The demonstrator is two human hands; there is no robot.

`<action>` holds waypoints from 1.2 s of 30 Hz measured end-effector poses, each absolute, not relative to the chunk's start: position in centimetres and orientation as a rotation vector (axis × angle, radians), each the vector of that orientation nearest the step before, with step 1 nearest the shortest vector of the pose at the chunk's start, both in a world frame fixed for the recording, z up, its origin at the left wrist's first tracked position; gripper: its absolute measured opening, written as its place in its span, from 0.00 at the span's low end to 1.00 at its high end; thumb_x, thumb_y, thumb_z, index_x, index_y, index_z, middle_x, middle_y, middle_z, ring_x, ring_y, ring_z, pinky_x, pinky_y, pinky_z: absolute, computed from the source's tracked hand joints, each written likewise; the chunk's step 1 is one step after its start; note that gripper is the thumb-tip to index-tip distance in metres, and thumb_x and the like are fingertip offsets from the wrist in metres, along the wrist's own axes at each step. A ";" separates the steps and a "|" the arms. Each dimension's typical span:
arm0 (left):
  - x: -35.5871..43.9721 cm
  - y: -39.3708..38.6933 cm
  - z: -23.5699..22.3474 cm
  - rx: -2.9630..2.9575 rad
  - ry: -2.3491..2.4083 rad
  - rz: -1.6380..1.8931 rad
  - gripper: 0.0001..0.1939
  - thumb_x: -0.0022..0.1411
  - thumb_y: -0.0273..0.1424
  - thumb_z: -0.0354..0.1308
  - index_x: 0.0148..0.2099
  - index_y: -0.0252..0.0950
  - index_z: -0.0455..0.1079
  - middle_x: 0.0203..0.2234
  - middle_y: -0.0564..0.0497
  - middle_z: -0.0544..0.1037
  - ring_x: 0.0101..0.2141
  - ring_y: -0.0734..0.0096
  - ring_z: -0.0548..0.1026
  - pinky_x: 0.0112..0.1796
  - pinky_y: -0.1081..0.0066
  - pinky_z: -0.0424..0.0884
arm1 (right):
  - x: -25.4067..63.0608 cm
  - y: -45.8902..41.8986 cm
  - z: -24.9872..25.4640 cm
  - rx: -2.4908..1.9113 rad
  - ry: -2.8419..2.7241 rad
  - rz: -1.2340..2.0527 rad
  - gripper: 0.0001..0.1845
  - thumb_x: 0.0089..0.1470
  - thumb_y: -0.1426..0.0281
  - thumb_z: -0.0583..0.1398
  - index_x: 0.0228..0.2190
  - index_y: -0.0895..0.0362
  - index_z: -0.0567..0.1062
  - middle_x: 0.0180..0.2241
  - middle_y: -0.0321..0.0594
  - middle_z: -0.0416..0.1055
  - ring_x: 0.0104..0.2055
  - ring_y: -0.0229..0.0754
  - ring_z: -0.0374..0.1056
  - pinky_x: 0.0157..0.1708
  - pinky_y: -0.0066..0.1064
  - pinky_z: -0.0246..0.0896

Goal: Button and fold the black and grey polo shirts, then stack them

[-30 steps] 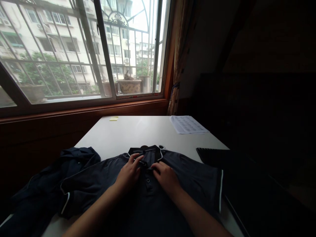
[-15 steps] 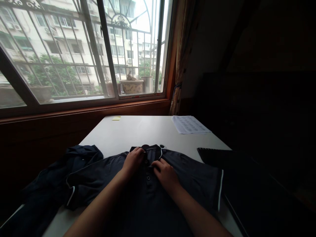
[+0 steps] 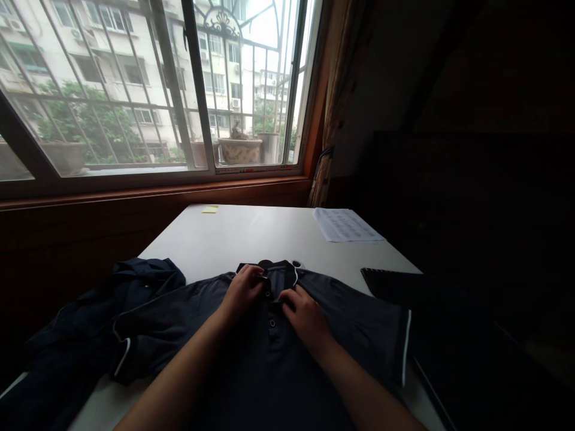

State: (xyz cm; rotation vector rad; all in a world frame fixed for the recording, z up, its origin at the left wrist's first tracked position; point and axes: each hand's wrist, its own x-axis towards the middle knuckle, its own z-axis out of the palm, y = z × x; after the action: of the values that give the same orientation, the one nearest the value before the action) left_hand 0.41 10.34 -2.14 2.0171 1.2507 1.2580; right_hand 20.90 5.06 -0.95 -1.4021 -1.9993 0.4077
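A dark polo shirt [image 3: 269,371] with white-edged sleeves and collar lies spread on the white table, its collar toward the window. My left hand [image 3: 244,288] is closed on the left side of the collar opening. On the other side, my right hand [image 3: 305,311] pinches the placket edge just under the collar. Between the hands the neck opening is parted, and two round buttons show along the placket. The fingertips of both hands are partly hidden by the fabric.
Crumpled dark clothing [image 3: 90,323] lies at the table's left edge. To the right is a dark spiral-bound item [image 3: 404,299]. Printed sheets [image 3: 348,225] and a yellow sticky note [image 3: 209,209] rest at the far end of the white table [image 3: 251,233], below a barred window.
The view has shifted slightly. Both hands keep their hold at the collar, with hardly any movement of the shirt.
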 end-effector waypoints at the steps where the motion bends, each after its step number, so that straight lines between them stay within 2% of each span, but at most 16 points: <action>1: 0.4 10.4 -2.3 1.988 1.220 1.260 0.14 0.59 0.24 0.59 0.47 0.39 0.69 0.44 0.50 0.70 0.40 0.69 0.77 0.43 0.66 0.76 | 20.9 5.1 -0.9 -1.404 -1.996 0.413 0.11 0.56 0.76 0.58 0.37 0.50 0.77 0.40 0.36 0.72 0.40 0.41 0.73 0.42 0.29 0.64; 5: 0.1 10.5 -2.7 2.080 1.140 1.218 0.16 0.55 0.24 0.63 0.46 0.40 0.69 0.45 0.49 0.66 0.43 0.67 0.74 0.44 0.64 0.76 | 20.9 5.0 -0.6 -1.407 -1.998 0.433 0.10 0.57 0.75 0.58 0.37 0.50 0.77 0.38 0.36 0.73 0.40 0.42 0.72 0.42 0.30 0.64; 9: -0.1 10.6 -2.7 2.382 1.145 1.033 0.09 0.58 0.22 0.62 0.39 0.41 0.77 0.40 0.49 0.71 0.44 0.63 0.69 0.48 0.60 0.71 | 21.0 5.0 -0.6 -1.402 -2.005 0.465 0.10 0.56 0.75 0.59 0.37 0.51 0.77 0.35 0.36 0.74 0.38 0.42 0.72 0.42 0.30 0.64; 12: -0.2 10.6 -2.7 2.470 1.166 0.962 0.10 0.60 0.23 0.62 0.41 0.42 0.79 0.39 0.48 0.73 0.44 0.61 0.68 0.48 0.61 0.70 | 21.0 5.1 -0.8 -1.399 -2.001 0.469 0.09 0.56 0.75 0.59 0.37 0.51 0.77 0.34 0.35 0.74 0.37 0.41 0.71 0.40 0.30 0.63; 23: -1.0 11.0 -2.6 2.591 1.025 0.861 0.07 0.67 0.31 0.60 0.45 0.44 0.79 0.39 0.48 0.75 0.46 0.61 0.69 0.50 0.61 0.69 | 20.9 5.0 -0.6 -1.399 -1.989 0.451 0.10 0.56 0.75 0.58 0.37 0.51 0.77 0.37 0.36 0.73 0.38 0.41 0.71 0.41 0.30 0.64; 29: -0.9 10.4 -1.6 2.726 1.024 0.828 0.06 0.69 0.31 0.58 0.43 0.40 0.77 0.38 0.48 0.75 0.42 0.64 0.69 0.48 0.64 0.69 | 20.9 5.2 -0.9 -1.315 -1.947 0.488 0.13 0.57 0.76 0.58 0.40 0.50 0.79 0.40 0.38 0.75 0.42 0.43 0.72 0.46 0.32 0.65; 33: -0.8 10.3 -1.6 2.798 1.008 0.836 0.06 0.69 0.31 0.57 0.40 0.38 0.75 0.37 0.48 0.75 0.39 0.65 0.69 0.44 0.65 0.70 | 21.1 5.5 -0.9 -1.204 -1.938 0.563 0.13 0.58 0.72 0.60 0.44 0.50 0.80 0.43 0.40 0.77 0.45 0.45 0.73 0.48 0.34 0.65; 36: -0.8 10.4 -1.9 2.789 1.005 0.854 0.05 0.69 0.30 0.57 0.43 0.37 0.74 0.37 0.49 0.75 0.38 0.66 0.71 0.44 0.66 0.70 | 21.3 5.5 -0.8 -1.149 -1.922 0.627 0.14 0.62 0.68 0.58 0.47 0.49 0.80 0.44 0.41 0.77 0.47 0.46 0.73 0.50 0.36 0.65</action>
State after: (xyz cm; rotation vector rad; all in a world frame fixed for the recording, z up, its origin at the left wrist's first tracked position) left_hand -0.80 10.38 -1.85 2.7886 1.0051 0.8536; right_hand 21.27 5.52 -0.80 -1.1489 -1.9215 0.6272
